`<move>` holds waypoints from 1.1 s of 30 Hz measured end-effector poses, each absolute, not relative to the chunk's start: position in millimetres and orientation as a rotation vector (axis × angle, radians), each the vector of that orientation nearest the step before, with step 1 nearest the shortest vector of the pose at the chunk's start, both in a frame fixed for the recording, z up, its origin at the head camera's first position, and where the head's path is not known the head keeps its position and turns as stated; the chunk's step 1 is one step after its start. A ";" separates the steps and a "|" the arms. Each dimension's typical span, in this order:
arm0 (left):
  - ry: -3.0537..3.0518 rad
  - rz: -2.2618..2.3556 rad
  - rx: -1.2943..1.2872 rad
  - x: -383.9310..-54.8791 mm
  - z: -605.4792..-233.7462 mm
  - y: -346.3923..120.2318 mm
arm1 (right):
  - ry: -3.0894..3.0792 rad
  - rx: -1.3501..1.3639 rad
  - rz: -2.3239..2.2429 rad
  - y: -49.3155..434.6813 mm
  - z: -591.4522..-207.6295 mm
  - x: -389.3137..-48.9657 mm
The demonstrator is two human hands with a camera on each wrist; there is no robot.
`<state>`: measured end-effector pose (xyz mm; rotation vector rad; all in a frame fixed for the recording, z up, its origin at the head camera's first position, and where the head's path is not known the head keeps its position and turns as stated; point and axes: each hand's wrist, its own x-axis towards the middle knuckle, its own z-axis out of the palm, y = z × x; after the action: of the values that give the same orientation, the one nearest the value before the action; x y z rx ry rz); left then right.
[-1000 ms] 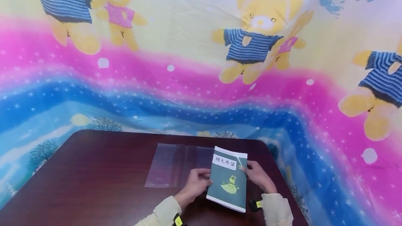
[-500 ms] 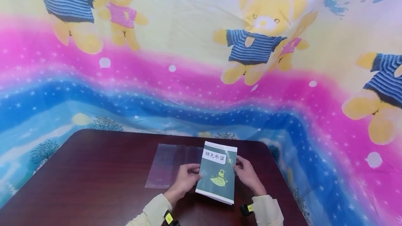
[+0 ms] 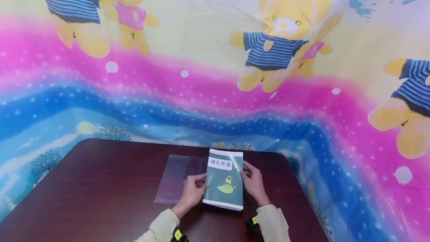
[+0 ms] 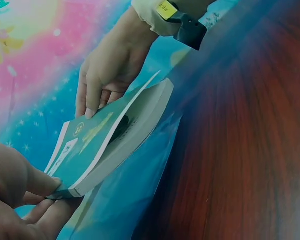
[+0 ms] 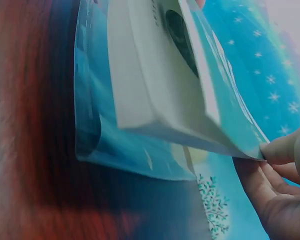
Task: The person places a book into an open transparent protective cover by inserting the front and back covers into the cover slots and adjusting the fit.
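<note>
A paperback book (image 3: pixel 224 180) with a green cover and a yellow-green drawing is held over the right part of a clear plastic book cover (image 3: pixel 169 182). At the spine side, my left hand (image 3: pixel 193 191) pinches the book, thumb on top and fingers beneath. On the opposite edge my right hand (image 3: pixel 253 182) pinches it too; in the right wrist view, the right hand (image 5: pixel 285 180) has thumb and fingers on the cover's edge. Seen from the left wrist, the front cover of the book (image 4: pixel 87 145) gapes from the pages. The book hides much of the plastic cover.
The dark wooden table (image 3: pixel 100 182) has rounded far corners. Behind and to the right of it hangs a colourful cloth (image 3: pixel 201 47) printed with bears. Each wrist wears a black strap device, the right one (image 3: pixel 251 222) close to the table's front.
Both hands have carried the book leftwards, from the right of the plastic cover to above its right part. The book's grip looks unchanged, and the plastic cover has stayed put.
</note>
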<state>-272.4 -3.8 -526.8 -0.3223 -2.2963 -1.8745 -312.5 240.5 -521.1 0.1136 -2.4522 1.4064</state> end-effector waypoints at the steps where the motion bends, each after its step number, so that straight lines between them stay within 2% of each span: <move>1: -2.297 -1.856 -0.321 -273.5 -527.4 -4.8 | -2.459 0.108 1.405 238.6 -521.4 -314.5; 13: -2.342 -1.746 -0.310 -284.7 -541.5 -12.4 | -2.567 0.178 1.324 224.3 -526.4 -329.2; 33: -2.540 -1.445 -0.367 -298.0 -556.5 -20.4 | -2.805 0.174 1.443 218.2 -539.6 -337.7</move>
<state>-298.0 -20.4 -556.5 -0.3669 -2.5399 -1.4448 -337.7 218.2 -539.6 0.1745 -2.8049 1.4431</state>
